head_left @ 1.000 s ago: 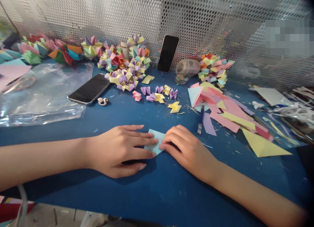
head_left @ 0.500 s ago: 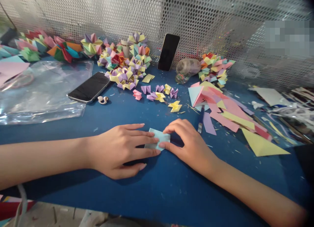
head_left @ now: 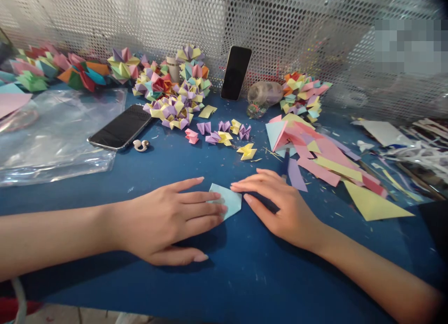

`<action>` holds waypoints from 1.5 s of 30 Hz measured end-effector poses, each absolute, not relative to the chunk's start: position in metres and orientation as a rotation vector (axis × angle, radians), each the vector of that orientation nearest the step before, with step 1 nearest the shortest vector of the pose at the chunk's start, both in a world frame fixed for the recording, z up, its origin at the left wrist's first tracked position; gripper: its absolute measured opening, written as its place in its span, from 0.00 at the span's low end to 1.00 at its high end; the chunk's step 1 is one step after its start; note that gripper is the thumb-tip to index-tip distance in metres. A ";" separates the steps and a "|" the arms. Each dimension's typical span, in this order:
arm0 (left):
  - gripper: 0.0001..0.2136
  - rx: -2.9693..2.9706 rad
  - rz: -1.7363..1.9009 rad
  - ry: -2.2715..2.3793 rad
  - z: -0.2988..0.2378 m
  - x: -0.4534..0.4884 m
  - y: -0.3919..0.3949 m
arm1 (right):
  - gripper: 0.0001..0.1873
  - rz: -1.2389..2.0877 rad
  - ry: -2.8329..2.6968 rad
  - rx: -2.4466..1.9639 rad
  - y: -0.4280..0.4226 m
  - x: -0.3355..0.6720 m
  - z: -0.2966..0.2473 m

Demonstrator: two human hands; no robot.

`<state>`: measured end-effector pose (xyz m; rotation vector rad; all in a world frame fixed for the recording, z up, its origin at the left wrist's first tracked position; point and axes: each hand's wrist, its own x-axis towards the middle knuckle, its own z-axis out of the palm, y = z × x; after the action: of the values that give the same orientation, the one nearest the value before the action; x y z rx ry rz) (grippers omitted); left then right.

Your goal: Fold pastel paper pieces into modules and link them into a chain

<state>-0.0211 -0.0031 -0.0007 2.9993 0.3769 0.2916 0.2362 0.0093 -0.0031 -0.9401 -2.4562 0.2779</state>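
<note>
Single view, head-worn. Camera above near side of blue table (head_left: 245, 277), facing forward and steeply down across it. Close range: left hand (head_left: 164, 221), right hand (head_left: 292, 209) over table's near half; perforated panel (head_left: 140, 20) beyond table fills top.

Muted light; soft shadows under hands (head_left: 164, 219) (head_left: 289, 209) (upper right pixelated).

Left hand (head_left: 171, 216) is resting flat on folded light-blue paper (head_left: 233, 203).
Right hand (head_left: 287, 205) is curving at the paper's right end; small yellow folded-paper piece (head_left: 247, 151) is lying beyond.
</note>
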 end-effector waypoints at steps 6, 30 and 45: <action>0.23 2.987 0.280 0.433 0.001 -0.020 -0.003 | 0.10 0.413 -2.460 -0.711 0.013 0.236 -0.002; 0.20 2.904 0.330 0.474 -0.001 -0.021 -0.002 | 0.06 -0.239 -2.752 -0.395 0.017 0.240 -0.002; 0.20 2.899 0.391 0.456 -0.002 -0.022 -0.002 | 0.05 -0.130 -2.812 -0.415 0.016 0.228 0.000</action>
<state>-0.0221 -0.0019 -0.0024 2.8994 0.4565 0.3911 0.2285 0.0164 -0.0003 -0.4147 -2.8116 -0.1299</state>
